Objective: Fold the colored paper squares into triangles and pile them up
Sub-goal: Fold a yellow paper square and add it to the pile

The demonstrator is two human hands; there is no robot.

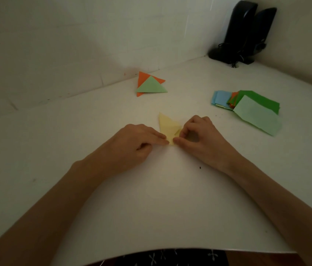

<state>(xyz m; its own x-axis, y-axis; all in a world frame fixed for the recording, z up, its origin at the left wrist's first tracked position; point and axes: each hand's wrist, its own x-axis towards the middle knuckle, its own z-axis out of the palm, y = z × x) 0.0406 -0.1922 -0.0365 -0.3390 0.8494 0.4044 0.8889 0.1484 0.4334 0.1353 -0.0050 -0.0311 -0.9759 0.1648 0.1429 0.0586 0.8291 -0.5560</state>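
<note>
— Where is the yellow paper (167, 125) found, and how is it held?

— It is laid on the white table (151, 208) at the centre, between the two hands. Its near corner is pressed flat under the straight fingers of the left hand (138, 139), probably so that the sheet is kept from sliding. One flap is pinched between the curled thumb and forefinger of the right hand (201, 135). It is judged that an edge is being lined up before the crease is set.

— Why is the finished work kept so far off?

— The green triangle (151, 86) is laid on the orange triangle (142, 76) at the far side, near the wall, so the folding space is presumably left free. The unfolded squares (247, 106) are stacked to the right, within reach of the right hand.

— How much is judged to be left?

— Two triangles are piled; several squares are not yet folded.
</note>
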